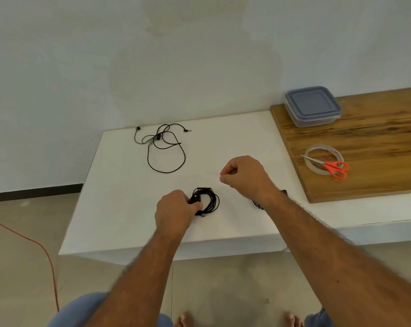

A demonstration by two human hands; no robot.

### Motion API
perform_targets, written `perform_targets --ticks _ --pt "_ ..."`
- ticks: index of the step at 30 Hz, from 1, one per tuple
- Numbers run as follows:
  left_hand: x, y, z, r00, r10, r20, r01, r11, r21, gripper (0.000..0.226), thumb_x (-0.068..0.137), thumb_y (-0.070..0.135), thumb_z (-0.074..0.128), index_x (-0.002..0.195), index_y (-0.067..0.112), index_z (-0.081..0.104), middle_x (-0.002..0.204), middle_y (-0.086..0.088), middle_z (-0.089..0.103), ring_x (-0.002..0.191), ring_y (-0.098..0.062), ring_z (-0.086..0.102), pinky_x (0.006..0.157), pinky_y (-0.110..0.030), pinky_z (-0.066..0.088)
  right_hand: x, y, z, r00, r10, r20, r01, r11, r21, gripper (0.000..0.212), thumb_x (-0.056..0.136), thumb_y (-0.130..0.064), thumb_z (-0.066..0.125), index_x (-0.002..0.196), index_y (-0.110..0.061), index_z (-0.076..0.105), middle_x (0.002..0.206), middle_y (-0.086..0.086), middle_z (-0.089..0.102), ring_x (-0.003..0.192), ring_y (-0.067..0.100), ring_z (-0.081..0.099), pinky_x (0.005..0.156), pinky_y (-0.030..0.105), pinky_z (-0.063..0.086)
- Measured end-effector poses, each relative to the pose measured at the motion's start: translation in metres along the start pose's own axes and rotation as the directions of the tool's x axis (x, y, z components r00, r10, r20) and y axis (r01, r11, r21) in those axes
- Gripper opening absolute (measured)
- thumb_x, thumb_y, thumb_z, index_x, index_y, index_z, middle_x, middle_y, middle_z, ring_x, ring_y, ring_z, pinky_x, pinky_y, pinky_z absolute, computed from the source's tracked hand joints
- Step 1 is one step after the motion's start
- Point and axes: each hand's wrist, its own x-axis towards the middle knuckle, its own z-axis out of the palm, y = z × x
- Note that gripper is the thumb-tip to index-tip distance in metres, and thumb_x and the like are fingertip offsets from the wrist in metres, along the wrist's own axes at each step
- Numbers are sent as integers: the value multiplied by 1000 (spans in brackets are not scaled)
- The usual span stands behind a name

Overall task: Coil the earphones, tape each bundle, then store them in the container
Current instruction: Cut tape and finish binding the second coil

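Observation:
A coiled black earphone bundle (210, 201) lies on the white table (129, 197) near its front edge. My left hand (173, 208) grips the coil's left side, with fingers and thumb curled round it. My right hand (244, 175) hovers just above and to the right of the coil, its fingertips pinched together on what looks like a faint strip of clear tape. A second pair of black earphones (163, 147) lies loose and uncoiled at the back left of the table. The lidded clear container (313, 106) stands shut at the back right.
A wooden board (376, 142) on the right carries the container, a clear tape roll (317, 172) and orange-handled scissors (334, 169). A dark object (258, 205) shows partly from under my right forearm. An orange cable (44, 251) runs across the floor at left.

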Motion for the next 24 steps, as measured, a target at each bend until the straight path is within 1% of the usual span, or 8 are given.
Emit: perform_targets --ticks 3,6,10,13,16,19,22,24 --pt "0 5 2 1000 -8 -25 8 1000 23 27 79 40 70 74 13 65 62 2 60 58 -14 52 46 -24 33 2 1 13 999 -46 9 47 998 -46 12 82 -15 67 92 -18 73 81 -10 65 81 9 62 72 20 48" --pt "0 6 5 999 8 -44 -6 999 45 24 80 39 68 83 16 66 72 2 64 69 -17 59 50 -25 37 7 3 29 992 -115 57 119 990 -74 25 83 -10 64 106 -17 72 93 -3 69 89 11 63 79 21 48" --pt "1 2 7 996 62 -59 -58 997 54 25 84 43 68 89 18 67 78 3 66 74 -17 61 56 -27 40 13 3 48 953 -218 212 245 963 -114 40 84 -1 62 122 -12 64 116 3 65 105 15 60 96 29 46" --pt "2 -2 10 990 115 -81 -111 992 59 25 86 44 66 91 19 67 81 3 67 75 -16 61 59 -28 44 17 1 57 918 -250 308 307 940 -152 49 83 2 58 130 -12 59 124 4 60 116 17 54 100 28 41" --pt "3 -6 14 984 152 -90 -148 988 48 25 89 42 63 91 18 67 82 3 68 74 -15 61 63 -29 48 22 -1 62 893 -236 382 324 928 -184 53 83 1 59 134 -13 56 129 3 57 121 17 52 104 28 40" --pt "5 -10 17 981 179 -80 -178 984 19 23 91 38 62 88 15 67 80 2 67 71 -15 61 63 -32 52 25 -2 61 859 -233 455 371 896 -242 53 84 -7 67 136 -15 54 130 1 56 121 17 50 102 24 37" --pt "7 -12 16 982 177 -71 -181 982 -49 21 91 32 61 85 13 69 77 0 69 69 -17 63 66 -34 53 24 0 64 855 -248 455 408 863 -297 50 87 -18 68 135 -17 54 131 0 55 120 18 50 102 27 39" --pt "8 -12 15 982 176 -66 -183 976 -115 20 90 28 62 84 11 71 76 -1 71 70 -18 64 66 -32 51 23 3 66 862 -264 433 419 851 -316 45 88 -20 67 132 -17 56 129 0 57 118 18 52 101 30 41"
